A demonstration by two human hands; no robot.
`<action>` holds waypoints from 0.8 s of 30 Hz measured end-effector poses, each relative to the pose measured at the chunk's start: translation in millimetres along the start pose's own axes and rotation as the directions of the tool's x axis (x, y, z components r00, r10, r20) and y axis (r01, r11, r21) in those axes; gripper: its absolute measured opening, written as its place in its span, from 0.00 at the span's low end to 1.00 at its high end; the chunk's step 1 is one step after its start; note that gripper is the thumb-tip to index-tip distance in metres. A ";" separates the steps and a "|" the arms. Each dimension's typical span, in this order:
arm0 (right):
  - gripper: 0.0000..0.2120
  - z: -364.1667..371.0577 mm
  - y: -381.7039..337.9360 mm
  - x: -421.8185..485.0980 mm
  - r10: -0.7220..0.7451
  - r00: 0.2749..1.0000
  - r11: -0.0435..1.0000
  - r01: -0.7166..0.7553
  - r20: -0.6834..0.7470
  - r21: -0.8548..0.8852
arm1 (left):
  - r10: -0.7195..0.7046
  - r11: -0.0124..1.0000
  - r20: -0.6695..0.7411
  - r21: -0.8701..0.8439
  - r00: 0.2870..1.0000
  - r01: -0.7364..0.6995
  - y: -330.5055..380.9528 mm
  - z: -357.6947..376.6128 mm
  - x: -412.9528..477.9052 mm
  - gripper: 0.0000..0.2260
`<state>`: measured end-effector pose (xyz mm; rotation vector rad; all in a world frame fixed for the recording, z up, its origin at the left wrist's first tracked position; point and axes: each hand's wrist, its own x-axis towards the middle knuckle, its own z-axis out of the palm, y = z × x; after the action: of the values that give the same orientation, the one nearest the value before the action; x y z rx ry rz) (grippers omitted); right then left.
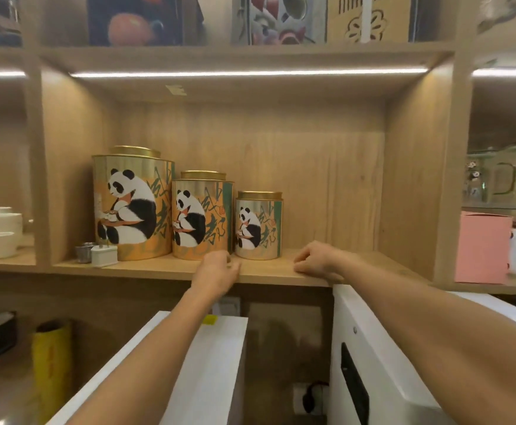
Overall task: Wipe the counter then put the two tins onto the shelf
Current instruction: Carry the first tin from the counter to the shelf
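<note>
**Both hands at the shelf edge, three panda tins in a row**

On the wooden shelf [269,273] ahead of you, three round metal tins printed with pandas and capped with gold lids stand upright in a row that steps down in size from left to right. The large tin [132,207] is farthest left, the medium tin [202,216] is just beside it, and the small tin [259,227] is just to the right of that one. Right of the small tin the shelf board is bare wood.

Your left hand [217,271] is at the near edge of the shelf, in front of the gap between the medium and small tins, its fingers loosely curled with nothing in the grip; whether the fingertips touch the medium tin's base you cannot tell. Your right hand [316,260] rests on the shelf's near edge, right of the small tin and apart from it, curled in a loose fist and holding nothing.

Near the large tin's left base sit a small white box [105,256] and a small steel cup [84,252]. Below your forearms are white appliance tops [217,357], and at lower left stands a yellow roll [51,363].
</note>
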<state>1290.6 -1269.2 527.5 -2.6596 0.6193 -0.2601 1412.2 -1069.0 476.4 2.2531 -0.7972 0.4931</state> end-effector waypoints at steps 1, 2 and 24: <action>0.14 -9.8 -2.0 -11.7 0.019 0.999 0.999 -0.018 0.026 -0.050 | 0.018 0.999 0.011 0.038 1.000 -0.019 -0.4 -14.1 -10.7 0.12; 0.14 -19.0 -6.0 -23.4 0.033 0.998 0.995 -0.028 0.048 -0.092 | 0.028 0.997 -0.001 0.073 1.000 -0.028 0.7 -30.4 -21.2 0.13; 0.08 261.2 -239.9 -541.6 -0.996 -0.076 -0.041 0.832 0.040 0.554 | -0.686 0.277 -0.572 0.366 0.450 0.888 14.2 -305.5 -746.3 0.19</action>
<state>972.5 -736.4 343.2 -2.0338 -1.5485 -0.0675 814.6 -559.8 291.8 2.6779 0.9026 0.6139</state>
